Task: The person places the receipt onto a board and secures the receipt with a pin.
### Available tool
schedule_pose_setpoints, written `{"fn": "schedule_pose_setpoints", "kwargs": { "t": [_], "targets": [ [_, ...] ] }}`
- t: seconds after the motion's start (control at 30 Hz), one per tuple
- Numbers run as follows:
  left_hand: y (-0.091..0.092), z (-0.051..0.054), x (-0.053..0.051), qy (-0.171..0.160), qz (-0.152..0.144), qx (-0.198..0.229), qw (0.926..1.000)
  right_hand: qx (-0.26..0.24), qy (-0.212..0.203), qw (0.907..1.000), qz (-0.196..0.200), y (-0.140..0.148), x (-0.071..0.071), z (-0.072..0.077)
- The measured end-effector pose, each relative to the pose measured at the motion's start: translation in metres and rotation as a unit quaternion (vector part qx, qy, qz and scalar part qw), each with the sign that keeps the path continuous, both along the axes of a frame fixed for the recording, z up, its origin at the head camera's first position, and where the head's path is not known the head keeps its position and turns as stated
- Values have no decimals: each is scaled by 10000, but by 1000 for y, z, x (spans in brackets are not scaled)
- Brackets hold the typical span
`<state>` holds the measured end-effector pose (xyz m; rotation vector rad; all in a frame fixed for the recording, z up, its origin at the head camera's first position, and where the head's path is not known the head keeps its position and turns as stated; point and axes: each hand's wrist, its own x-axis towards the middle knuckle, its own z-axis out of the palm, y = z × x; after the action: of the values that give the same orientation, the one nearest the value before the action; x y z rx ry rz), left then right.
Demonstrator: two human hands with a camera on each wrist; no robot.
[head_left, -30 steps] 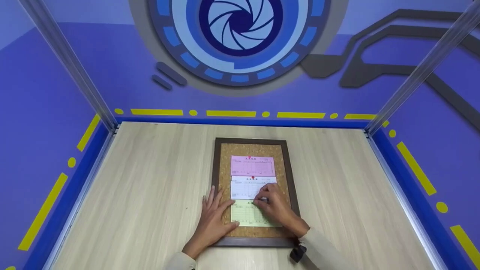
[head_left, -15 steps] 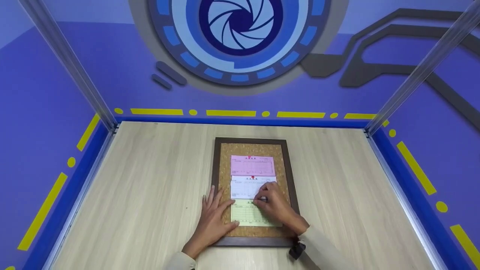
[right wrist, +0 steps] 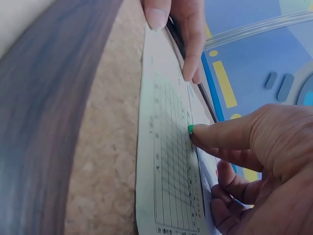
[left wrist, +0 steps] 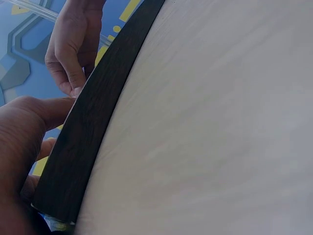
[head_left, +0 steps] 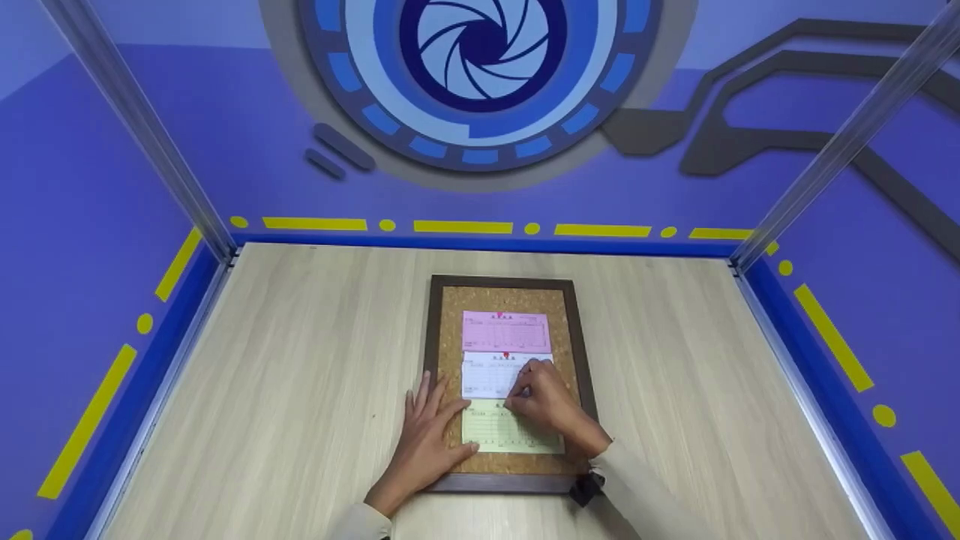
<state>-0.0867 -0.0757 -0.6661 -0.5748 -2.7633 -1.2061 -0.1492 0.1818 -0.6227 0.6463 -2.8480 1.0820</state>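
Observation:
A brown-framed corkboard point(head_left: 517, 463) lies on the table, bearing a pink slip point(head_left: 506, 334), a white slip point(head_left: 487, 377) and a green slip point(head_left: 495, 433), one below another. My right hand point(head_left: 551, 403) pinches a green pushpin point(right wrist: 190, 129) at the top edge of the green slip; the fingertips cover most of the pin. Spread across the board's left side, my left hand point(head_left: 433, 442) rests with thumb and index fingertip on the green slip's left edge. Small red pins sit at the tops of the pink slip and the white slip.
The wood-grain table point(head_left: 315, 375) extends around the board. Blue printed walls point(head_left: 480, 202) with yellow dashes enclose the back and sides, and metal posts point(head_left: 199, 202) stand at the back corners.
My right hand and wrist have turned slightly and shifted a little to the left, the fingertips staying at the green slip's top edge. The left hand and the slips have not moved.

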Motion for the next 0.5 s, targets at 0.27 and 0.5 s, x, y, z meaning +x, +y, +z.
{"fn": "schedule_pose_setpoints", "kwargs": {
  "t": [0.27, 0.5],
  "targets": [
    [-1, 0, 0, -56, -20, 34, 10000, -135, -63, 9998, -164, 0, 1, -2],
    [0, 0, 0, 18, 30, -12, 10000, -178, 25, 9995, -241, 1, 1, -6]
  ]
}}
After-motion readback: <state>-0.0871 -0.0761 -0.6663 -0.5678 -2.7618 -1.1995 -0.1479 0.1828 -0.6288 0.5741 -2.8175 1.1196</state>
